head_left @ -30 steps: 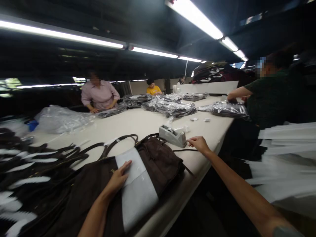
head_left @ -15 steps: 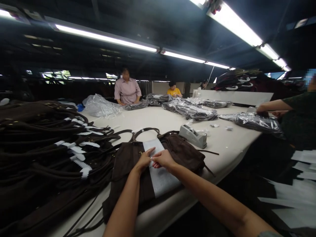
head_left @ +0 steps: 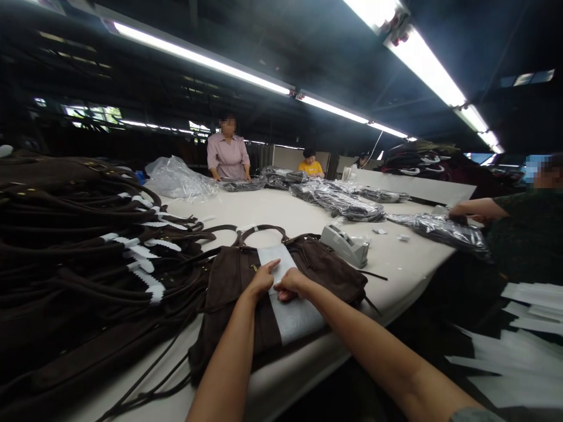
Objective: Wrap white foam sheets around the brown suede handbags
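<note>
A dark brown suede handbag [head_left: 325, 266] lies flat on the white table [head_left: 281, 214] in front of me. A white sheet of wrapping paper [head_left: 288, 299] is banded across its middle. My left hand [head_left: 263, 278] rests flat on the left edge of that band, fingers stretched out. My right hand [head_left: 291, 283] presses down on the band right beside it, fingers curled, the two hands almost touching. The bag's handles [head_left: 259, 230] loop away from me.
A grey tape dispenser [head_left: 345, 244] stands just beyond the bag. A tall stack of brown bags [head_left: 79, 234] fills the left. Bagged goods in plastic [head_left: 338, 202] lie further back. Other people work at the far side and right edge. White paper sheets [head_left: 523, 340] lie lower right.
My right hand came back from the tape dispenser to the white paper band next to my left hand. My view swung left, so the stack of bags shows more.
</note>
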{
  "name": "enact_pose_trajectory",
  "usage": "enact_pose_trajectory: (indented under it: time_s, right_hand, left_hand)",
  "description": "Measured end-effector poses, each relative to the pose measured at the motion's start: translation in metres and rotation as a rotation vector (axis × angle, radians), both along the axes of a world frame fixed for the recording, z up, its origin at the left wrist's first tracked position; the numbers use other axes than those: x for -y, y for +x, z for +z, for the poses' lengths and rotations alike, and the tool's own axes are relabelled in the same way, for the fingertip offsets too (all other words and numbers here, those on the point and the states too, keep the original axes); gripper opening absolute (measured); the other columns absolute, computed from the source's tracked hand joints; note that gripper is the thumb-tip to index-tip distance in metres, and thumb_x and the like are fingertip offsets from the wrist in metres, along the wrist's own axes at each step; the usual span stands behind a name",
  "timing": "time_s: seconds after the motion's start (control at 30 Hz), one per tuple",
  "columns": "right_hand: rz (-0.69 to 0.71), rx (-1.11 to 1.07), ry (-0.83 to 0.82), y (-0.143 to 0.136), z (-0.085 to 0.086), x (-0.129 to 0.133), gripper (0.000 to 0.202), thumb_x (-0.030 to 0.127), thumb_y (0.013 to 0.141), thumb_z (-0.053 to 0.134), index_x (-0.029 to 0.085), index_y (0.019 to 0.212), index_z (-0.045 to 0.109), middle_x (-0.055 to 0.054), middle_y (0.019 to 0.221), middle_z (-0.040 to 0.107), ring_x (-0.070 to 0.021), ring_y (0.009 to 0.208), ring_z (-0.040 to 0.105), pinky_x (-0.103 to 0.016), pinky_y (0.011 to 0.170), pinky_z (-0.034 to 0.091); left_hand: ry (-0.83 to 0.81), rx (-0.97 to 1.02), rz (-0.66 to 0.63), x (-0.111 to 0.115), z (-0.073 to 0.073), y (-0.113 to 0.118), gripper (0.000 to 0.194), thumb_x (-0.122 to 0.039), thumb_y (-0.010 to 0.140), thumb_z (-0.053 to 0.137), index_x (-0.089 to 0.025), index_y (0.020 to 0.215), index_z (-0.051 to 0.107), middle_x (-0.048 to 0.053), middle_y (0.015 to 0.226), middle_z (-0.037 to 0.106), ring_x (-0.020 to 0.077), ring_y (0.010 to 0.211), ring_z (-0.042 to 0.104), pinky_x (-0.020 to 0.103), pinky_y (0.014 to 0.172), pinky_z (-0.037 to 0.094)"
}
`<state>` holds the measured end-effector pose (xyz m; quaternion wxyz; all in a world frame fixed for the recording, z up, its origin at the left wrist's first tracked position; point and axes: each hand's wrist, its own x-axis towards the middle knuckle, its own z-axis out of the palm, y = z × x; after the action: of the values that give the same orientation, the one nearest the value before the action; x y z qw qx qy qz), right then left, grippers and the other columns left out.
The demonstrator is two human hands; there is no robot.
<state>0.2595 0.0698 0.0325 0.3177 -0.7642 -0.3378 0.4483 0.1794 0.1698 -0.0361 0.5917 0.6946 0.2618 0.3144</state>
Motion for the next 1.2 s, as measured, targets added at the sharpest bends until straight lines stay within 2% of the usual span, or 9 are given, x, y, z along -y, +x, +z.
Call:
enact_pose_trajectory:
  time_s: [0.3, 0.4, 0.5, 0.6, 0.73, 0.83, 0.97, 1.07, 1.2]
  right_hand:
    - [0.264, 0.251, -0.070, 0.004, 0.016, 0.044, 0.023, 0.019, 0.069, 0.078, 0.015, 0.060, 0.057, 0.004, 0.037, 0.051, -0.0085, 0.032, 0.043, -0.019, 0.036, 0.031]
    - [0.293, 0.450, 0.137, 0.001, 0.024, 0.065, 0.017, 0.024, 0.071, 0.076, 0.017, 0.076, 0.062, 0.003, 0.048, 0.059, -0.0130, 0.044, 0.056, -0.022, 0.048, 0.043]
    - [0.327, 0.820, 0.491, 0.005, 0.031, 0.073, 0.019, 0.029, 0.086, 0.062, 0.017, 0.100, 0.065, -0.008, 0.090, 0.072, -0.0218, 0.089, 0.067, -0.032, 0.082, 0.049]
    - [0.512, 0.953, 0.554, 0.016, 0.022, 0.073, 0.046, 0.032, 0.095, 0.045, 0.009, 0.134, 0.049, -0.018, 0.139, 0.050, -0.0270, 0.135, 0.039, -0.042, 0.111, 0.030]
    - [0.663, 0.857, 0.319, 0.027, -0.005, 0.069, 0.065, 0.043, 0.097, 0.032, 0.000, 0.146, 0.030, -0.021, 0.153, 0.024, -0.0277, 0.145, 0.014, -0.051, 0.118, 0.011]
    - [0.708, 0.862, 0.282, 0.033, -0.007, 0.058, 0.063, 0.036, 0.094, 0.037, -0.001, 0.144, 0.033, -0.022, 0.152, 0.026, -0.0287, 0.144, 0.018, -0.051, 0.118, 0.011]
    - [0.692, 0.891, 0.339, 0.049, 0.012, 0.022, 0.052, 0.028, 0.092, 0.040, 0.002, 0.136, 0.047, -0.022, 0.145, 0.042, -0.0290, 0.138, 0.034, -0.051, 0.116, 0.015]
    - [0.634, 0.803, 0.456, 0.057, 0.016, -0.016, 0.058, 0.036, 0.097, 0.029, 0.002, 0.143, 0.036, -0.019, 0.152, 0.028, -0.0254, 0.144, 0.020, -0.048, 0.118, 0.012]
    - [0.651, 0.684, 0.424, 0.060, -0.004, -0.062, 0.066, 0.045, 0.097, 0.030, 0.004, 0.148, 0.026, -0.016, 0.156, 0.017, -0.0226, 0.146, 0.011, -0.047, 0.119, 0.005]
  left_hand:
    - [0.059, -0.067, -0.004, 0.009, 0.009, -0.007, 0.038, -0.035, 0.089, 0.059, -0.018, 0.123, 0.055, 0.010, 0.134, 0.052, 0.0259, 0.119, 0.051, 0.052, 0.101, 0.042]
    - [0.128, -0.111, 0.012, 0.009, 0.012, -0.008, 0.038, -0.035, 0.089, 0.059, -0.018, 0.122, 0.056, 0.010, 0.136, 0.051, 0.0268, 0.124, 0.048, 0.054, 0.105, 0.038]
    - [0.212, -0.190, 0.012, 0.009, 0.016, -0.006, 0.039, -0.036, 0.088, 0.059, -0.018, 0.123, 0.056, 0.010, 0.137, 0.051, 0.0271, 0.127, 0.046, 0.055, 0.108, 0.033]
    - [0.327, -0.328, 0.018, 0.015, 0.018, -0.002, 0.042, -0.031, 0.088, 0.059, -0.017, 0.127, 0.053, 0.012, 0.144, 0.045, 0.0279, 0.136, 0.037, 0.055, 0.114, 0.022]
    - [0.514, -0.545, 0.038, 0.030, 0.017, 0.002, 0.051, -0.018, 0.088, 0.043, -0.007, 0.137, 0.043, 0.019, 0.152, 0.031, 0.0274, 0.144, 0.019, 0.047, 0.118, 0.005]
    - [0.637, -0.674, 0.057, 0.040, 0.015, 0.002, 0.056, -0.019, 0.088, 0.034, -0.001, 0.141, 0.035, 0.021, 0.153, 0.025, 0.0282, 0.145, 0.015, 0.048, 0.117, 0.004]
    - [0.752, -0.803, 0.076, 0.046, 0.014, 0.002, 0.059, -0.025, 0.090, 0.030, 0.000, 0.143, 0.031, 0.022, 0.154, 0.022, 0.0293, 0.145, 0.015, 0.050, 0.117, 0.008]
    - [0.834, -0.862, 0.077, 0.047, 0.015, 0.001, 0.057, -0.029, 0.092, 0.029, -0.004, 0.142, 0.034, 0.020, 0.153, 0.025, 0.0292, 0.145, 0.015, 0.052, 0.116, 0.012]
    - [0.920, -0.920, 0.049, 0.043, 0.011, 0.000, 0.055, -0.031, 0.092, 0.028, -0.006, 0.139, 0.042, 0.020, 0.150, 0.033, 0.0318, 0.144, 0.017, 0.054, 0.115, 0.017]
